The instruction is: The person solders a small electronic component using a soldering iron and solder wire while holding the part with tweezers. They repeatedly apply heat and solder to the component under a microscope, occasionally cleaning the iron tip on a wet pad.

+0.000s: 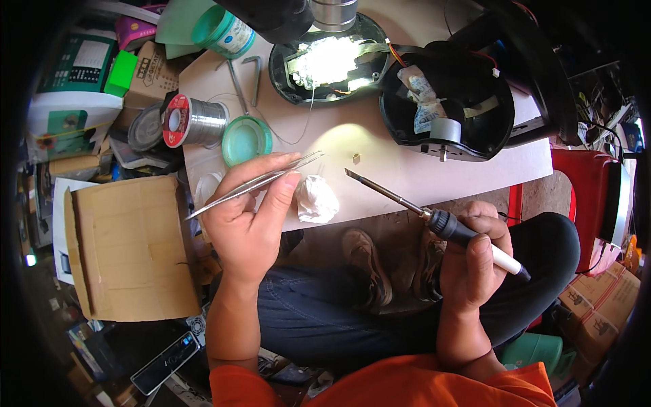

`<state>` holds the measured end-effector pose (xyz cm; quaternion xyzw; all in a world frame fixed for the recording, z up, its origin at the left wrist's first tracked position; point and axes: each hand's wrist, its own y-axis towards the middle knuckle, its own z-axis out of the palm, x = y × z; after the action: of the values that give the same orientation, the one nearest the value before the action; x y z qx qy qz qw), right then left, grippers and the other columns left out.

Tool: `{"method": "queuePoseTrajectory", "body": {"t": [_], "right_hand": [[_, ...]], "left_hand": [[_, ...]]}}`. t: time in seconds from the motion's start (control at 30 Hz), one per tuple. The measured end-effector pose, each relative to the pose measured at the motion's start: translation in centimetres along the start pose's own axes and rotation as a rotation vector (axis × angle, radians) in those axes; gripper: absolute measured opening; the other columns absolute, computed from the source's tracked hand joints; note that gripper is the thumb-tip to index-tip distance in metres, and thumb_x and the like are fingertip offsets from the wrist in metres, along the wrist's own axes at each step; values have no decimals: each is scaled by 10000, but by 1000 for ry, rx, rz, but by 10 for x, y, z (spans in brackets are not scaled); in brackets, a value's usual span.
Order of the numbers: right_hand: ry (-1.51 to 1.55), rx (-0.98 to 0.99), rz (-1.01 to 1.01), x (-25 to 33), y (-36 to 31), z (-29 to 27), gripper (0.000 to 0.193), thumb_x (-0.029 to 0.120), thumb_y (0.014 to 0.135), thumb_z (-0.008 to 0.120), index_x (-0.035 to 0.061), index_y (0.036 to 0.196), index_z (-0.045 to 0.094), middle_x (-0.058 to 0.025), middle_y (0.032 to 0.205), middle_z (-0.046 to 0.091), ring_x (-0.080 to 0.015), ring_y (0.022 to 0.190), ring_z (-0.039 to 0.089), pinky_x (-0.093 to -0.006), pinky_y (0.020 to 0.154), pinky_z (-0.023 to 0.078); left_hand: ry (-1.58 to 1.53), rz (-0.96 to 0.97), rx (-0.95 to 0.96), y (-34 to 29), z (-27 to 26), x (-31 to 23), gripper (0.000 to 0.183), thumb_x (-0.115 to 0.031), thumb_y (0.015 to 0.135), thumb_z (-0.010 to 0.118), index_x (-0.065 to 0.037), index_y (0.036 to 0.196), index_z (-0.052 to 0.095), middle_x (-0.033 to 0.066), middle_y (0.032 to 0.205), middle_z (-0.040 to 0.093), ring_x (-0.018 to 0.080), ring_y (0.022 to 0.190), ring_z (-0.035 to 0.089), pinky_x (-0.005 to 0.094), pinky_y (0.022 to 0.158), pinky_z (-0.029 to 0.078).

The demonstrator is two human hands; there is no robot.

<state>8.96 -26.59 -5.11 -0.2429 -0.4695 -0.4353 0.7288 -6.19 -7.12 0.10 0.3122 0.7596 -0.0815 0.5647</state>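
Observation:
Between the thumb and fingers of my left hand [247, 210] is a pair of metal tweezers [261, 180], its tips pointing right over the table. My right hand [478, 254] grips a soldering iron [444, 227] by its dark and white handle, the tip angled up and left. Just beyond that tip lies a tiny brownish part [357, 158] on the tabletop, touched by neither tool. A crumpled white tissue [317, 199] sits near the tweezers. Farther back, a black housing [288, 85] holds a brightly lit, overexposed board. Wires run from it to a second black housing [447, 102].
A solder spool [210, 121], a green lid [247, 141], hex keys [252, 78] and a green jar [222, 32] stand at the left of the table [502, 169]. A cardboard box [132, 247] lies at left; a red stool [583, 197] stands at right. A lamp [332, 13] overhangs the back.

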Motion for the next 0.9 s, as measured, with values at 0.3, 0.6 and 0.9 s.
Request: {"method": "queuePoseTrajectory", "body": {"t": [0.3,0.6,0.9], "right_hand": [[-4,-9,1,1,1,-2,325,247,887,740,-51,977,645,-181,1037,596,-214,866,584,-325,818,476],[-18,25,-16,0,2,-3,320,248,906,712,-47,998,628,-172,1042,561,-212,889,563,-326,816,495],[-10,-10,15,2,1,-2,336,259,878,749,-50,965,649,-180,1034,597,-214,877,585,-327,830,479]], "left_hand": [[-84,-32,11,0,1,2,202,50,913,681,60,1114,667,146,1048,725,146,912,687,255,813,562],[-107,-46,10,0,2,5,214,67,904,682,56,1117,666,143,1057,723,141,921,680,250,814,556],[-93,-49,25,0,1,5,215,65,906,682,56,1120,665,137,1066,720,140,938,677,250,828,551]]}}
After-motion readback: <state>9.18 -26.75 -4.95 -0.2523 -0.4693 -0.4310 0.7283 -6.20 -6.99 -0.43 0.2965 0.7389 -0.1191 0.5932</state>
